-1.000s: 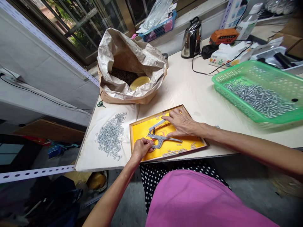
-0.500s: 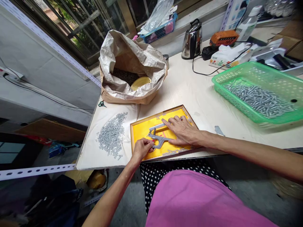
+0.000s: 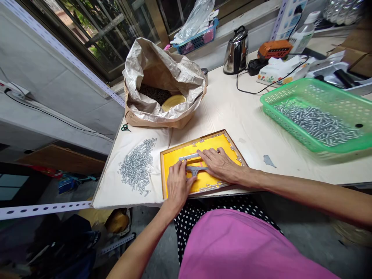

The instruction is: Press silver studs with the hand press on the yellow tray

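A grey two-armed metal tool (image 3: 197, 169) lies over a shallow tray (image 3: 171, 159) with a yellow bottom and brown rim. My right hand (image 3: 219, 166) is closed round the right ends of the tool's arms, its fingers on the upper arm. At the other end, my left hand (image 3: 178, 180) grips the tool with its fingers on top and thumb below. That hand hides the tool's left end and the spring. Small silver metal pins (image 3: 213, 186) lie along the tray's edges.
Left of the tray is a heap of silver pins (image 3: 136, 164) on white cloth, with green-handled scissors (image 3: 125, 127) behind. An open woven sack (image 3: 165, 118) stands at the back. To the right are a green basket (image 3: 290, 133) of pins and a steel kettle (image 3: 236, 50).
My left hand has moved up from low beside the tool's loop onto its left end, covering the spring. The tool's arms have shifted slightly left, while my right hand keeps its hold.
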### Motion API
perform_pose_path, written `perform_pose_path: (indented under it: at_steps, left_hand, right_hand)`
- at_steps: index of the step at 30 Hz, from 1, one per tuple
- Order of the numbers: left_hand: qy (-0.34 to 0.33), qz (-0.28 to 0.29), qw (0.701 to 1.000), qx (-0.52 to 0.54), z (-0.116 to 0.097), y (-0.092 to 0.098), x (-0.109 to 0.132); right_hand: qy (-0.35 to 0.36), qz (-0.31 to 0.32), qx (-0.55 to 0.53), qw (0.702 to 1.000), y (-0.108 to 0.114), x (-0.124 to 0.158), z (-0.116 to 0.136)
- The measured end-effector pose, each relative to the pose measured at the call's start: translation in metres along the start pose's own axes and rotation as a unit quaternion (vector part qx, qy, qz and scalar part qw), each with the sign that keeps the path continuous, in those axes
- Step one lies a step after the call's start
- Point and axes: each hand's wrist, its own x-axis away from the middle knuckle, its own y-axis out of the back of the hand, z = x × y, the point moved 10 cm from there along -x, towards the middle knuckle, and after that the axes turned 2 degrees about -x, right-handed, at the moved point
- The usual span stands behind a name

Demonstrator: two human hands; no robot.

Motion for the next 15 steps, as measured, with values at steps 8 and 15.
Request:
perform_pose_path:
  at_steps: [8, 15]
  left_hand:
    - [-0.1, 0.068, 0.986, -0.119, -0.036, -0.014, -0.036]
    - [-0.082, 0.101, 0.982, -0.137, -0.024, -0.019, -0.043]
  right_hand:
    - [0.025, -0.036, -0.013, 0.999, 0.014, -0.014, 0.004]
    - [0.073, -0.054, 0.09, 0.992, 0.002, -0.025, 0.009]
